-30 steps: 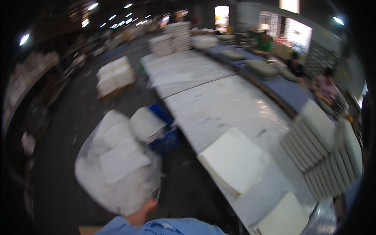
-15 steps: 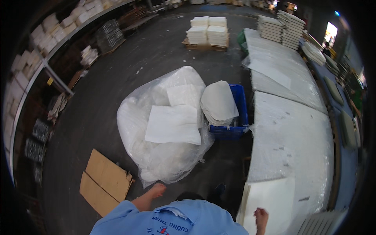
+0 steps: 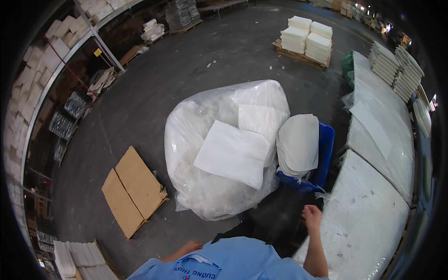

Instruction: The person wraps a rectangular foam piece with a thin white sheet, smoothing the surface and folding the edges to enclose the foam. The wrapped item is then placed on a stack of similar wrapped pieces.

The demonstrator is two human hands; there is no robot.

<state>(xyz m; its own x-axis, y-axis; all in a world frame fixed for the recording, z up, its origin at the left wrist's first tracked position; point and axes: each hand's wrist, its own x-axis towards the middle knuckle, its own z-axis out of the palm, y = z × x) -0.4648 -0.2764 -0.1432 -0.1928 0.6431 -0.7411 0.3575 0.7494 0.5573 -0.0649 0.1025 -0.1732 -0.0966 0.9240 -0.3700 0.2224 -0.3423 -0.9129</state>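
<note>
My right hand point(image 3: 311, 217) hangs over the dark floor, beside the edge of a plastic-wrapped white stack point(image 3: 368, 210). Its fingers are curled in, with nothing visible in them. Low beside my shirt is my left hand point(image 3: 192, 246), its fingers too small and partly hidden to read. Ahead of me lies a big clear plastic bag point(image 3: 186, 135) full of white soft material. A white square sheet point(image 3: 233, 151) rests on top of it. Touching its right side, a blue crate point(image 3: 325, 149) carries a pile of off-white rounded sheets point(image 3: 298, 142).
Flattened cardboard point(image 3: 133, 186) lies on the floor at left. White stacks on a pallet point(image 3: 303, 58) stand farther off. Racks of white bundles point(image 3: 60, 42) line the left side. More white stacked pieces point(image 3: 79, 259) sit at lower left, and piles of pads point(image 3: 396, 70) at far right.
My view has turned left, so the bag, crate and pallet sit farther right. My right hand has moved forward from over the wrapped stack. My left hand has drawn back toward my body.
</note>
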